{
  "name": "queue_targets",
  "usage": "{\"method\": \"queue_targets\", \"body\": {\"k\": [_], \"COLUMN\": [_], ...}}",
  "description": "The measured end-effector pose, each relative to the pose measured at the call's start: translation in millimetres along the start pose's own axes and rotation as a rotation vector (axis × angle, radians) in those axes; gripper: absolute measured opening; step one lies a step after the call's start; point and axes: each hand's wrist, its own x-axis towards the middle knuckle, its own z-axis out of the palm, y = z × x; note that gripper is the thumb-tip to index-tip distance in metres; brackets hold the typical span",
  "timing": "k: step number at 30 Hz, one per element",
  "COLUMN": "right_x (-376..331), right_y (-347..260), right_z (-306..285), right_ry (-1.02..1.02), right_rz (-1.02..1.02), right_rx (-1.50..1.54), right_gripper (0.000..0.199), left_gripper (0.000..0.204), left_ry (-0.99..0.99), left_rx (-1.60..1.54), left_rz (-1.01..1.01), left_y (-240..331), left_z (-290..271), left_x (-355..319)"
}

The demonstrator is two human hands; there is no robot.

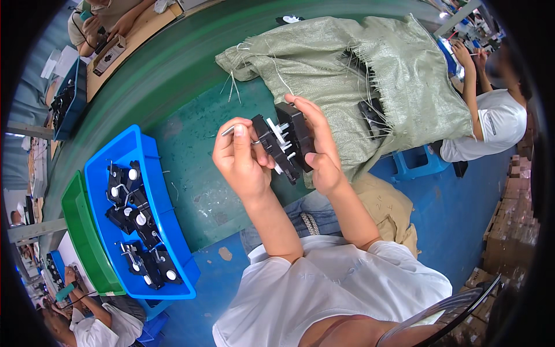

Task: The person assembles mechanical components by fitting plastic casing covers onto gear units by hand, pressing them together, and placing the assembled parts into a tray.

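Observation:
My left hand [240,159] grips a black plastic part [272,144] with white pins and also pinches a thin metal tool [228,131]. My right hand [319,151] holds a second black plastic part [298,134] pressed against the first, over the green table [196,69]. Both parts are raised in front of me, with the white pins between them. Just behind my hands lies a grey-green woven sack [358,63] holding more black parts [373,115].
A blue bin [147,159] at my left holds several black parts with white round caps; a green bin [78,231] sits beside it. A blue stool [416,162] stands on the blue floor. Other people work at the right, top left and bottom left. Cardboard boxes [514,231] stack at right.

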Motion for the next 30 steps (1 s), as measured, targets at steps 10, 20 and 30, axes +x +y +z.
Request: {"method": "queue_targets", "body": {"k": [10,20,30], "right_x": [2,5,5], "right_y": [4,9,5], "right_z": [3,3,12], "right_ry": [-0.014,-0.076,-0.057], "right_rz": [-0.03,0.038,0.046], "right_rx": [-0.01,0.018,0.01], "right_gripper": [0.074,0.067,0.066], "left_gripper": [0.012,0.011,0.012], "left_ry": [0.039,0.127,0.109], "left_rx": [0.075,0.24,0.137], "left_rz": [0.031,0.173,0.076], "left_y": [-1,-15,-8], "left_z": [8,8,3], "left_x": [-1,-1,-2]}}
